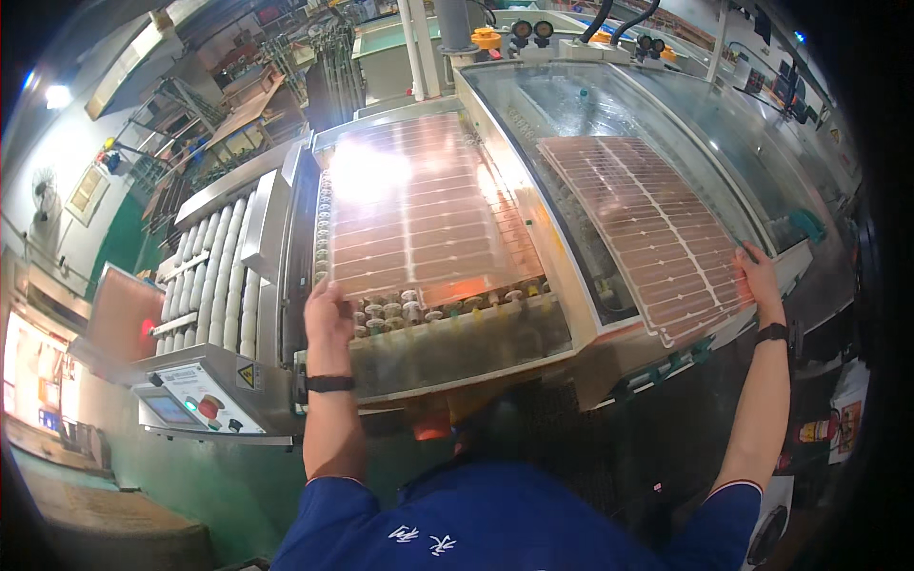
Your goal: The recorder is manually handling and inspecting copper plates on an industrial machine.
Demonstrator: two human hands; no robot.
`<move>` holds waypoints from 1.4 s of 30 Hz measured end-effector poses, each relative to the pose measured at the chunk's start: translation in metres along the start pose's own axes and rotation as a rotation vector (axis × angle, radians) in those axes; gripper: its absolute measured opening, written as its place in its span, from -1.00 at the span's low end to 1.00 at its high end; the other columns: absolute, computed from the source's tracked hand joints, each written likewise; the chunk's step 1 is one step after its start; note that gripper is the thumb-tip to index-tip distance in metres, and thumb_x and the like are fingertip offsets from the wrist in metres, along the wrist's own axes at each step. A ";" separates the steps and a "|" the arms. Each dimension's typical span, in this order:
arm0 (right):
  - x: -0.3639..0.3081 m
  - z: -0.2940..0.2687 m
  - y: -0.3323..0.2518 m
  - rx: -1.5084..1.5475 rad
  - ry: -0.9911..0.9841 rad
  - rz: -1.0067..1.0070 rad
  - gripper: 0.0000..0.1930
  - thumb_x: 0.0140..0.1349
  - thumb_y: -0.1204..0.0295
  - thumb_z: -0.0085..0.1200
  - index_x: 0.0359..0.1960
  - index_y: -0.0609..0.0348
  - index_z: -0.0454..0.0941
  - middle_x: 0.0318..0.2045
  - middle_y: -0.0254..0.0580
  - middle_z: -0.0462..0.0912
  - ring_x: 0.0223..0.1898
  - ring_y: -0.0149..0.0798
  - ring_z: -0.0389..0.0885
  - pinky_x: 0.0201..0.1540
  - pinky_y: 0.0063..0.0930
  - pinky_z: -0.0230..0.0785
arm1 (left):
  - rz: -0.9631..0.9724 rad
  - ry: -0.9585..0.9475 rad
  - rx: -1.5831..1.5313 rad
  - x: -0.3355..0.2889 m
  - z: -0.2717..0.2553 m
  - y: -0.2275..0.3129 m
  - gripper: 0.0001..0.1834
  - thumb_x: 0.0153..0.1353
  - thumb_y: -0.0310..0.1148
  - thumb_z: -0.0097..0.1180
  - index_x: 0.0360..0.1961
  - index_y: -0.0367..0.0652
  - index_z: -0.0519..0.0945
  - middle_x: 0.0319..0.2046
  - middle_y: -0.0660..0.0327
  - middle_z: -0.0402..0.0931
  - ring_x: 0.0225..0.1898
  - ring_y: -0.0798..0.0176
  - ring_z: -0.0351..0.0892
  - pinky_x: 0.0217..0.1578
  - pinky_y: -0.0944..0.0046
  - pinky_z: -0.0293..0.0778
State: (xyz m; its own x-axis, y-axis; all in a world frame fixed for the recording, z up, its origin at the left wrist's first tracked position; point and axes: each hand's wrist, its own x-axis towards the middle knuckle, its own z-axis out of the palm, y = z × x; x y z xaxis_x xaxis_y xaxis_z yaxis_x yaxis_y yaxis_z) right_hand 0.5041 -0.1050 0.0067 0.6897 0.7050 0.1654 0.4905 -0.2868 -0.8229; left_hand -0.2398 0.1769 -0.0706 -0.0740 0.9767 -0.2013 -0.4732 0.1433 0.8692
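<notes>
My left hand [328, 314] grips the near left corner of a large copper-coloured panel [443, 219], patterned with pale lines and a light centre strip. That sheet is tilted over the roller bed of a wet machine, and glare whitens its far left part. A second copper-coloured panel [643, 214] of like pattern lies aslant over the glass cover [571, 100] on the right. Its near right edge is pinched by my right hand [759, 281], and its near corner juts past the machine's front rim. Under the left sheet, wheel rollers [390, 314] show along the front.
Left of the bed stands a conveyor of white rollers [214, 271], with a control panel [200, 398] bearing a screen and red button below it. A steel rim [547, 257] divides the roller bed from the glass cover. Racks [319, 71] stand at the back.
</notes>
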 end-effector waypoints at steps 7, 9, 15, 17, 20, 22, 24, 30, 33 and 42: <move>-0.005 0.009 -0.014 -0.008 -0.009 0.093 -0.47 0.34 0.20 0.19 0.23 0.25 0.46 -0.42 -0.37 0.64 -0.54 -0.55 0.45 -0.53 -0.59 0.27 | 0.056 0.138 0.175 0.063 -0.088 0.001 -0.63 0.21 -0.62 -0.06 0.05 -0.47 0.53 -0.20 0.02 0.64 -0.21 0.14 0.66 -0.22 0.19 0.59; -0.003 0.016 -0.022 -0.012 -0.003 0.063 -0.48 0.34 0.21 0.19 0.23 0.25 0.46 -0.41 -0.37 0.64 -0.53 -0.55 0.45 -0.52 -0.58 0.28 | 0.118 0.301 0.497 0.088 -0.124 -0.001 -0.62 0.16 -0.54 0.01 0.01 -0.50 0.54 -0.23 -0.11 0.64 -0.21 0.01 0.67 -0.17 0.14 0.59; -0.016 0.016 -0.039 -0.039 -0.051 0.123 -0.43 0.33 0.17 0.19 0.27 0.27 0.44 -0.29 -0.23 0.74 -0.41 -0.46 0.55 -0.32 -0.51 0.41 | 0.517 0.207 1.324 0.097 -0.052 -0.030 -0.53 0.12 -0.33 0.19 0.02 -0.43 0.53 -0.15 -0.24 0.63 -0.09 -0.16 0.66 -0.07 0.05 0.54; -0.020 0.018 -0.052 -0.014 -0.060 0.122 -0.43 0.33 0.17 0.18 0.27 0.26 0.44 -0.29 -0.22 0.74 -0.39 -0.45 0.56 -0.30 -0.50 0.41 | 0.186 -0.332 1.670 0.112 -0.032 -0.036 -0.41 0.11 -0.11 0.27 0.02 -0.40 0.54 -0.09 -0.23 0.61 -0.02 -0.15 0.63 -0.02 0.07 0.53; -0.020 0.012 -0.042 -0.071 -0.032 0.124 -0.42 0.33 0.14 0.18 0.28 0.25 0.43 -0.30 -0.23 0.73 -0.37 -0.45 0.56 -0.29 -0.48 0.41 | 0.205 -0.252 1.823 0.074 0.007 -0.054 -0.28 0.05 0.11 0.31 0.01 -0.34 0.55 -0.07 -0.19 0.60 0.06 -0.19 0.56 0.07 0.05 0.48; -0.019 0.009 -0.038 -0.132 -0.017 0.109 -0.41 0.34 0.13 0.17 0.28 0.25 0.43 -0.30 -0.23 0.73 -0.38 -0.45 0.56 -0.30 -0.47 0.40 | 0.175 -0.241 1.845 0.073 0.015 -0.051 -0.23 0.02 0.18 0.31 0.00 -0.34 0.55 -0.07 -0.20 0.59 0.10 -0.22 0.52 0.10 0.02 0.45; -0.021 0.010 -0.040 -0.105 -0.024 0.125 -0.40 0.34 0.11 0.16 0.28 0.25 0.43 -0.32 -0.24 0.72 -0.38 -0.45 0.56 -0.30 -0.47 0.40 | 0.140 -0.230 1.869 0.075 0.020 -0.049 -0.18 -0.01 0.24 0.31 0.00 -0.33 0.55 -0.07 -0.20 0.59 0.14 -0.24 0.48 0.14 -0.01 0.43; -0.025 0.021 -0.065 -0.070 -0.051 0.160 -0.42 0.34 0.14 0.18 0.27 0.27 0.44 -0.28 -0.23 0.71 -0.31 -0.45 0.60 -0.26 -0.47 0.41 | 0.117 -0.160 1.954 0.125 -0.010 -0.049 -0.16 0.02 0.28 0.26 0.02 -0.34 0.54 0.09 -0.23 0.48 0.29 -0.24 0.30 0.30 -0.12 0.21; -0.021 0.014 -0.049 -0.052 -0.031 0.148 -0.43 0.33 0.16 0.19 0.25 0.28 0.46 -0.27 -0.22 0.71 -0.29 -0.44 0.62 -0.26 -0.48 0.41 | 0.196 -0.170 1.956 0.134 -0.010 -0.058 -0.16 0.05 0.27 0.24 0.04 -0.32 0.52 0.16 -0.25 0.43 0.33 -0.24 0.25 0.38 -0.12 0.04; -0.026 0.020 -0.060 -0.011 -0.017 0.136 -0.46 0.31 0.19 0.21 0.22 0.28 0.48 -0.30 -0.24 0.71 -0.39 -0.46 0.58 -0.32 -0.51 0.39 | 0.294 -0.101 1.959 0.128 -0.010 -0.059 -0.12 0.08 0.24 0.22 0.15 -0.37 0.47 0.24 -0.31 0.35 0.33 -0.25 0.27 0.32 -0.08 0.21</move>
State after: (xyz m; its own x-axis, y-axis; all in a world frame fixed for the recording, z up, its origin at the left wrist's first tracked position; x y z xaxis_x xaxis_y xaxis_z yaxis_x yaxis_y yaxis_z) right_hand 0.4457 -0.0933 0.0404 0.7409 0.6702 0.0435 0.3993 -0.3874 -0.8309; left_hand -0.2302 0.2918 -0.1520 0.1184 0.9927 -0.0242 0.9883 -0.1154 0.0999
